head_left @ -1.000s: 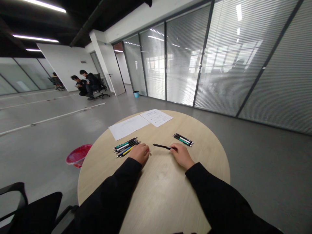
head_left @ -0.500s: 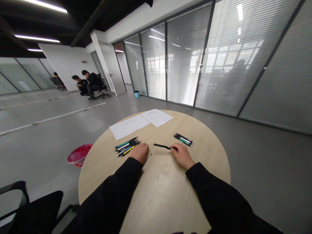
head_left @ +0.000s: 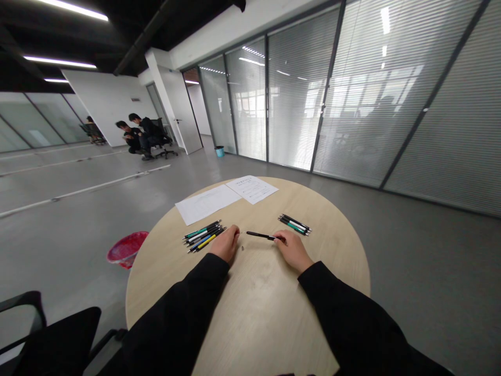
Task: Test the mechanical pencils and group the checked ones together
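The black pen is located above the middle of the round worktop, between the two hands. It lies nearly level across the view, with its tip end directed toward the left hand.

The right hand grips the opposite end of the black pen; its fingers are closed in a pinch on the barrel. The left hand is positioned just beside the tip end, with its fingers drawn in toward one another. A faint pale trace appears between these fingers and the tip, but at this scale it cannot be determined whether the left fingers pinch a small part.

A small dark piece lies on the worktop below the tip end, near the left hand.

The left pen group lies beside the left hand, partly covered by it. Green, white, blue and yellow barrel sections are visible, with black ends. The right pen group lies beyond the right hand and includes black, white and green barrels, laid side by side.

Two paper sheets rest at the far edge of the worktop. A red basin stands to the left, outside the worktop edge.
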`<action>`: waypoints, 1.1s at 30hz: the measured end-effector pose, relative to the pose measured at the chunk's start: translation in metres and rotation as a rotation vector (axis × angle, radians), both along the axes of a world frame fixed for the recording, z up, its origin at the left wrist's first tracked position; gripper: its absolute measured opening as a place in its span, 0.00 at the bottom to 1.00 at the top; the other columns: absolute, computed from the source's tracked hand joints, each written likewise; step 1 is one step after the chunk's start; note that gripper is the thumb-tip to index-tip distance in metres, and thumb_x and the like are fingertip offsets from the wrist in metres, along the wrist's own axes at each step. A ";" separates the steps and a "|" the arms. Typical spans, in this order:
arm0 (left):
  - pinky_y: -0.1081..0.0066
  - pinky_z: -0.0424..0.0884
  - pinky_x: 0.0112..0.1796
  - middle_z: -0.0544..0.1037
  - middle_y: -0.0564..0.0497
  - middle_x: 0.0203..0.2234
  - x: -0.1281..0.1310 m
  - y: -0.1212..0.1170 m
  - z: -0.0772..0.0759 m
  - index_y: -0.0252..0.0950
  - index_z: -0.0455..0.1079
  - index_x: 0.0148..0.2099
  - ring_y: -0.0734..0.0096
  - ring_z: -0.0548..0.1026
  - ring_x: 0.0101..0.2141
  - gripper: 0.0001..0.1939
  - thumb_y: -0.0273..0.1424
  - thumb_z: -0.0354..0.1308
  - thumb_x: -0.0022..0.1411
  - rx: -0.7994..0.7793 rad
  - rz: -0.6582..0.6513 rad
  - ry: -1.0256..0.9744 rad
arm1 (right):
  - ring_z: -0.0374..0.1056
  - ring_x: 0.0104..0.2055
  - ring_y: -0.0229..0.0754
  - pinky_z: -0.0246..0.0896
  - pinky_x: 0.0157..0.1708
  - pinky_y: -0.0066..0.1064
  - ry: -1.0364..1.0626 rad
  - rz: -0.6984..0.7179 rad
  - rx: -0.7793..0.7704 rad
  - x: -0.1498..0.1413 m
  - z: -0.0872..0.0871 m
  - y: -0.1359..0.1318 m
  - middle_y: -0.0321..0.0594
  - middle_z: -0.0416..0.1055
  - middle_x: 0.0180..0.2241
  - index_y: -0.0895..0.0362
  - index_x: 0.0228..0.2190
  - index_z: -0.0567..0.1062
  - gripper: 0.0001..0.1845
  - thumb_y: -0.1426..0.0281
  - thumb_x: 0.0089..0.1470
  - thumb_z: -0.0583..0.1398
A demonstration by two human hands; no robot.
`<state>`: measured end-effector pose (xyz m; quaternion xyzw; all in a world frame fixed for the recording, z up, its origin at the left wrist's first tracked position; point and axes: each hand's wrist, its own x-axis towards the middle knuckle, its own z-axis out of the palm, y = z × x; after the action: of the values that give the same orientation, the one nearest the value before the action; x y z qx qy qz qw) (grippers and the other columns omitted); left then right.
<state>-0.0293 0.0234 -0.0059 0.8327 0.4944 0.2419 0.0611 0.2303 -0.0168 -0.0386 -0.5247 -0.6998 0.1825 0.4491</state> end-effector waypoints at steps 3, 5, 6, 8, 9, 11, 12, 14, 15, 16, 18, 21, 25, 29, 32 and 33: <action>0.69 0.62 0.32 0.71 0.51 0.27 0.001 -0.001 0.001 0.39 0.62 0.39 0.66 0.69 0.28 0.06 0.31 0.44 0.67 0.010 -0.006 -0.021 | 0.68 0.35 0.42 0.61 0.39 0.33 -0.003 -0.003 0.000 0.000 0.000 0.000 0.40 0.75 0.33 0.55 0.34 0.79 0.08 0.74 0.55 0.59; 0.68 0.63 0.32 0.71 0.51 0.27 0.001 -0.001 0.001 0.39 0.62 0.38 0.66 0.69 0.28 0.06 0.31 0.45 0.66 0.012 -0.014 -0.041 | 0.68 0.35 0.42 0.60 0.38 0.33 -0.007 -0.003 -0.002 0.000 -0.001 0.001 0.40 0.75 0.33 0.55 0.34 0.79 0.08 0.74 0.55 0.59; 0.68 0.63 0.31 0.71 0.51 0.27 0.001 -0.001 0.001 0.39 0.62 0.38 0.66 0.68 0.28 0.06 0.31 0.45 0.66 0.012 -0.021 -0.050 | 0.68 0.35 0.42 0.60 0.38 0.33 -0.009 -0.002 -0.003 0.000 -0.001 0.001 0.40 0.75 0.33 0.55 0.34 0.79 0.07 0.74 0.55 0.59; 0.68 0.63 0.31 0.71 0.51 0.27 0.001 -0.001 0.001 0.39 0.62 0.38 0.66 0.68 0.28 0.05 0.30 0.46 0.65 0.016 -0.035 -0.058 | 0.68 0.35 0.42 0.60 0.38 0.33 -0.010 -0.004 -0.004 0.000 -0.001 0.001 0.40 0.75 0.33 0.55 0.34 0.78 0.07 0.74 0.55 0.59; 0.68 0.62 0.31 0.71 0.51 0.27 0.001 -0.001 0.001 0.39 0.62 0.38 0.66 0.68 0.28 0.05 0.30 0.46 0.65 0.018 -0.039 -0.057 | 0.68 0.36 0.42 0.60 0.38 0.33 -0.009 -0.003 -0.004 0.000 -0.001 0.000 0.40 0.76 0.33 0.55 0.34 0.78 0.07 0.74 0.55 0.59; 0.69 0.62 0.31 0.71 0.51 0.27 0.001 -0.001 0.001 0.39 0.62 0.38 0.66 0.68 0.28 0.04 0.29 0.46 0.65 0.021 -0.040 -0.050 | 0.68 0.36 0.42 0.60 0.39 0.33 -0.009 -0.004 -0.003 0.000 -0.001 0.000 0.40 0.76 0.33 0.55 0.34 0.78 0.07 0.74 0.55 0.59; 0.69 0.62 0.31 0.71 0.51 0.27 0.001 -0.001 0.001 0.39 0.62 0.38 0.66 0.68 0.28 0.04 0.29 0.46 0.65 0.023 -0.040 -0.045 | 0.68 0.36 0.42 0.59 0.39 0.33 -0.011 -0.003 -0.002 0.000 -0.001 0.000 0.40 0.76 0.33 0.55 0.34 0.78 0.07 0.74 0.55 0.59; 0.69 0.61 0.30 0.70 0.51 0.27 0.001 -0.001 0.000 0.39 0.61 0.38 0.66 0.68 0.28 0.04 0.29 0.46 0.65 0.028 -0.044 -0.036 | 0.68 0.36 0.42 0.59 0.39 0.33 -0.014 -0.001 0.001 0.000 0.000 -0.001 0.40 0.76 0.33 0.55 0.34 0.78 0.07 0.74 0.55 0.59; 0.69 0.61 0.30 0.70 0.51 0.27 0.001 -0.001 0.000 0.39 0.61 0.38 0.66 0.68 0.28 0.04 0.28 0.46 0.65 0.031 -0.047 -0.033 | 0.68 0.36 0.42 0.59 0.38 0.33 -0.015 0.001 0.002 0.000 0.001 -0.001 0.40 0.76 0.34 0.55 0.34 0.78 0.07 0.74 0.55 0.59; 0.69 0.61 0.30 0.70 0.51 0.27 0.001 -0.001 0.000 0.39 0.61 0.38 0.66 0.67 0.28 0.04 0.29 0.45 0.65 0.036 -0.048 -0.032 | 0.68 0.36 0.42 0.60 0.39 0.33 -0.015 0.004 0.003 0.000 0.002 -0.001 0.40 0.76 0.34 0.55 0.34 0.78 0.08 0.74 0.55 0.59; 0.69 0.61 0.30 0.70 0.51 0.27 0.001 -0.001 -0.001 0.39 0.61 0.37 0.66 0.67 0.27 0.05 0.29 0.45 0.65 0.042 -0.053 -0.035 | 0.68 0.36 0.42 0.60 0.39 0.33 -0.014 0.007 0.004 -0.001 0.002 -0.002 0.40 0.76 0.34 0.55 0.33 0.78 0.08 0.75 0.55 0.59; 0.69 0.62 0.30 0.70 0.51 0.27 0.001 0.000 -0.001 0.39 0.61 0.37 0.67 0.67 0.27 0.06 0.30 0.45 0.66 0.047 -0.068 -0.044 | 0.68 0.36 0.43 0.60 0.39 0.33 -0.013 0.008 0.005 -0.001 0.002 -0.001 0.40 0.76 0.34 0.55 0.33 0.78 0.08 0.76 0.54 0.59; 0.68 0.63 0.31 0.71 0.51 0.28 0.001 0.000 -0.001 0.39 0.62 0.37 0.67 0.68 0.28 0.06 0.30 0.45 0.66 0.058 -0.080 -0.055 | 0.68 0.36 0.43 0.60 0.39 0.34 -0.023 0.009 0.003 -0.001 0.001 -0.001 0.40 0.76 0.34 0.55 0.33 0.78 0.08 0.75 0.55 0.59; 0.68 0.64 0.33 0.71 0.50 0.29 0.001 0.001 -0.002 0.38 0.62 0.37 0.67 0.68 0.30 0.07 0.31 0.45 0.67 0.058 -0.093 -0.067 | 0.68 0.37 0.43 0.61 0.40 0.34 -0.030 0.014 0.000 0.000 0.000 -0.001 0.41 0.76 0.34 0.55 0.33 0.79 0.08 0.75 0.55 0.59; 0.67 0.65 0.34 0.71 0.50 0.30 0.001 0.001 -0.002 0.38 0.62 0.37 0.66 0.69 0.31 0.06 0.29 0.45 0.66 0.043 -0.110 -0.094 | 0.69 0.38 0.43 0.61 0.41 0.34 -0.035 0.015 -0.004 -0.001 0.001 -0.001 0.41 0.76 0.34 0.55 0.33 0.79 0.08 0.75 0.55 0.59; 0.67 0.65 0.34 0.71 0.50 0.30 0.002 0.000 -0.002 0.38 0.62 0.38 0.66 0.69 0.31 0.05 0.29 0.46 0.66 0.035 -0.116 -0.105 | 0.69 0.38 0.43 0.61 0.41 0.34 -0.038 0.014 -0.005 -0.001 0.001 -0.001 0.41 0.76 0.35 0.56 0.33 0.78 0.08 0.75 0.55 0.59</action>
<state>-0.0275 0.0238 -0.0078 0.8471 0.4370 0.2898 0.0862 0.2295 -0.0179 -0.0379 -0.5242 -0.7115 0.1776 0.4329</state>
